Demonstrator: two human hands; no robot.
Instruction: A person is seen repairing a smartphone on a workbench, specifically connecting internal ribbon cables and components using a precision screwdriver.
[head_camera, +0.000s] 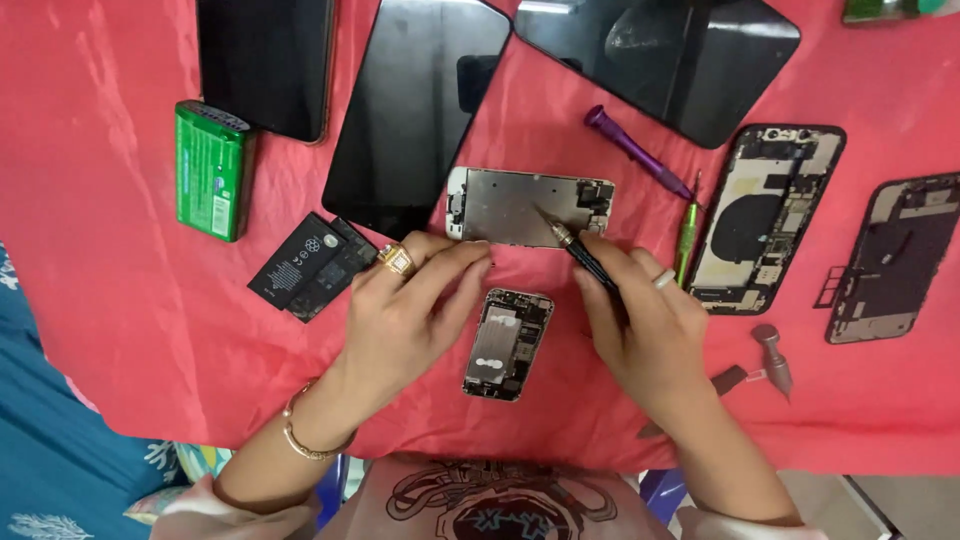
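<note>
From the head camera I look straight down on a tabletop draped in red cloth. My left hand rests with its fingers stretched together, the tips pressing the lower left edge of a phone screen assembly that lies face down, metal back plate up, in the middle of the cloth. My right hand is closed around a dark screwdriver, whose tip touches the plate right of its middle. By my reading the phone is already opened and split: its rear housing with the board lies apart, just below the screen, between my wrists, so separation looks done and the work on the plate looks unfinished. Two black batteries sit just left of my left hand, a green battery farther left. A purple tool and a green driver lie close on the right, beside an opened phone frame. Dark tablets crowd the far side. Open cloth remains mainly low left; the near edge runs just behind my wrists.
</note>
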